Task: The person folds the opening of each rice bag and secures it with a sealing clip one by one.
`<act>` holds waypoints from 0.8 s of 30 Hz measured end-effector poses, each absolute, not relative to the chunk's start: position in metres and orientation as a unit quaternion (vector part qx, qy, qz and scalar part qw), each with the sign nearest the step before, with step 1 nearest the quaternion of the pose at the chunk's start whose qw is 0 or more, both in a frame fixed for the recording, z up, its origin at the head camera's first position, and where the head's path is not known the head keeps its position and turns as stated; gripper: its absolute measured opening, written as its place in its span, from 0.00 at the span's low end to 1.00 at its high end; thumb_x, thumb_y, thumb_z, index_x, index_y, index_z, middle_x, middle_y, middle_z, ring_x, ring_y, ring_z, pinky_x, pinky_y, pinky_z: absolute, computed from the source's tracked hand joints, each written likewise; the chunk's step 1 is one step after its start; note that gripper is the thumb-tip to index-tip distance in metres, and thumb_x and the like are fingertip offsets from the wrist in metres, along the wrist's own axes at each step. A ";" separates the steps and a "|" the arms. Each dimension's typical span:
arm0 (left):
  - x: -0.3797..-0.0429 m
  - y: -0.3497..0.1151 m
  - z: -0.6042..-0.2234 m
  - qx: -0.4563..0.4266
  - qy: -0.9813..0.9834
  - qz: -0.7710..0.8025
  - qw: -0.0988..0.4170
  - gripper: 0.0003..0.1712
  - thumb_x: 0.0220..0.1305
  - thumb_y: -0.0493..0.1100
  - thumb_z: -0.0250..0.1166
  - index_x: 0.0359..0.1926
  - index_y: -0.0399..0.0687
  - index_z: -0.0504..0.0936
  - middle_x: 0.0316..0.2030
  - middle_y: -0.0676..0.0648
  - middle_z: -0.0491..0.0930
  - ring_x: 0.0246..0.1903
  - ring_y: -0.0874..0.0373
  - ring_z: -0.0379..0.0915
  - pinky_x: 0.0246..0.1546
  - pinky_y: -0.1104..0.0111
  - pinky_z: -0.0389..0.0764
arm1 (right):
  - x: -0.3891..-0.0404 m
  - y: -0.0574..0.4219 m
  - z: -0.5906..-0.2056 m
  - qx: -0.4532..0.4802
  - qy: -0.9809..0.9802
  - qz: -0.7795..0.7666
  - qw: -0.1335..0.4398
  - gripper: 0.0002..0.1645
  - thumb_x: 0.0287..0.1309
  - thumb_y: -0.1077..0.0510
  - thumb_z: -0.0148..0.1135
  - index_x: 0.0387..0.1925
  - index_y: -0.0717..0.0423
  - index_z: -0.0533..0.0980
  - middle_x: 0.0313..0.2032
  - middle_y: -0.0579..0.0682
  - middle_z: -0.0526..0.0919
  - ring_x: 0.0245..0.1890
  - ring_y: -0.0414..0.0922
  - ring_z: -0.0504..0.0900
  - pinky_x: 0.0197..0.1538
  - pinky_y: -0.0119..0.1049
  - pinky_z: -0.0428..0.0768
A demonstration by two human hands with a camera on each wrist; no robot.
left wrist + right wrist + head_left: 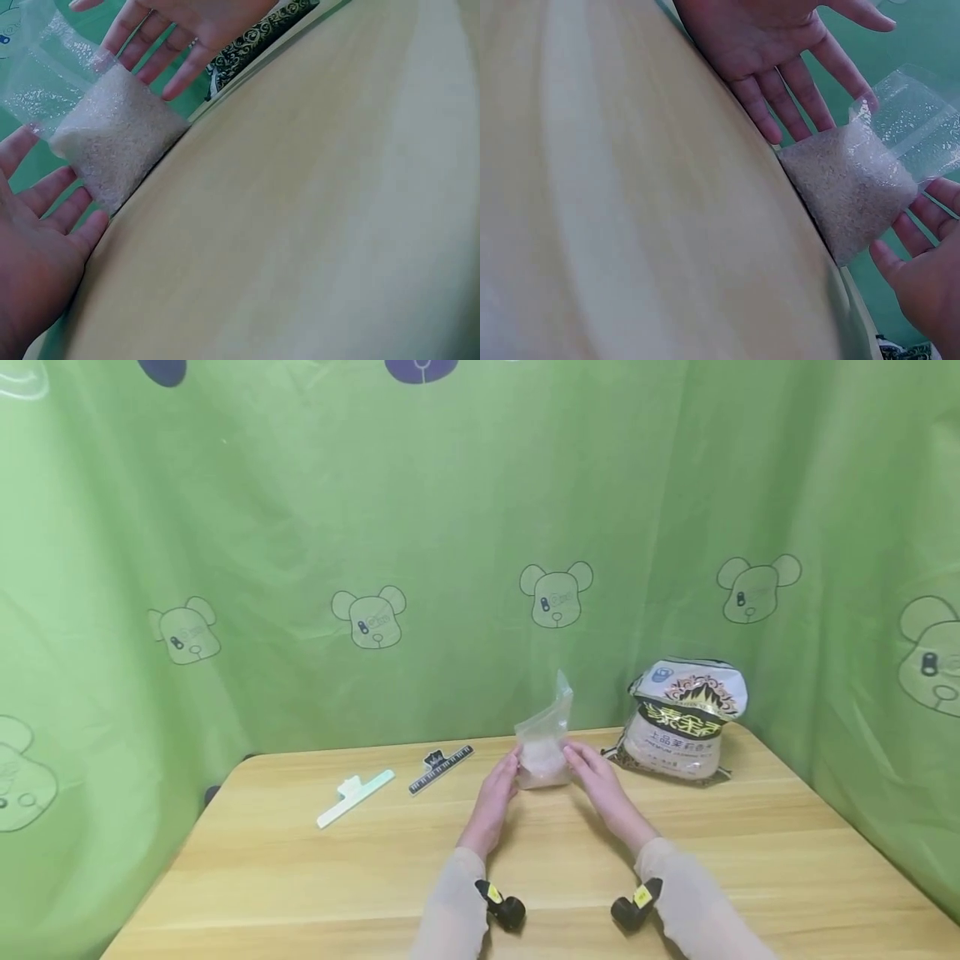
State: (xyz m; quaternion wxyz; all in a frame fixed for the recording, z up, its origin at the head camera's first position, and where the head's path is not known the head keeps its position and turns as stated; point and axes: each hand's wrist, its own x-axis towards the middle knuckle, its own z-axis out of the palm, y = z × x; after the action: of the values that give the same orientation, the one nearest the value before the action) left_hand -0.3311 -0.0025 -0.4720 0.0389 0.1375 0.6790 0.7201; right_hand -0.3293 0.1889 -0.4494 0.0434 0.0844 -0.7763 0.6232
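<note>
A clear plastic bag of rice (543, 758) stands upright on the wooden table, its unfilled top rising and leaning right. My left hand (495, 797) touches its left side with fairly straight fingers, also seen in the left wrist view, where the hand (45, 255) lies along the bag of rice (124, 131). On the opposite side my right hand (606, 789) touches the bag with extended fingertips. In the right wrist view, the right hand (930, 281) has its fingers spread against the bag of rice (847, 184). Neither hand curls around it.
A large printed rice sack (678, 727) stands at the back right, close to my right hand. Left of the bag lie a black piano-key clip (442, 770) and a pale green and white clip (356, 797). Behind the table (337, 885) hangs a green curtain (465, 527).
</note>
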 end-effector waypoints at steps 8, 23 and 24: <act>-0.323 -0.021 -0.474 0.135 0.673 0.726 0.038 0.36 0.72 0.69 0.39 0.73 0.58 0.60 0.74 0.46 0.58 0.72 0.46 0.55 0.73 0.50 0.58 | -0.321 0.171 -0.454 0.090 -0.777 0.622 0.039 0.33 0.73 0.44 0.46 0.68 0.62 0.62 0.70 0.63 0.62 0.70 0.61 0.62 0.71 0.57 0.63; -0.302 -0.056 -0.471 0.115 0.629 0.767 0.058 0.33 0.75 0.63 0.36 0.72 0.55 0.61 0.74 0.43 0.58 0.74 0.43 0.51 0.74 0.48 0.53 | -0.305 0.144 -0.450 0.130 -0.787 0.602 0.024 0.31 0.72 0.46 0.47 0.67 0.61 0.64 0.69 0.61 0.65 0.69 0.60 0.64 0.70 0.57 0.65; -0.300 -0.059 -0.471 0.113 0.626 0.770 0.059 0.33 0.76 0.63 0.36 0.72 0.55 0.61 0.74 0.44 0.58 0.74 0.43 0.51 0.74 0.48 0.52 | -0.303 0.141 -0.450 0.133 -0.789 0.600 0.021 0.31 0.72 0.46 0.47 0.67 0.61 0.64 0.69 0.61 0.65 0.69 0.60 0.64 0.70 0.57 0.65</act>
State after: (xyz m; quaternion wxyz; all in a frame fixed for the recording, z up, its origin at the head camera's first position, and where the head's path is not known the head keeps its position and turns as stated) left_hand -0.3002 -0.0585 -0.4706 0.0587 0.1130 0.6255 0.7697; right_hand -0.3034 0.1415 -0.4496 0.0208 0.1334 -0.7887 0.5997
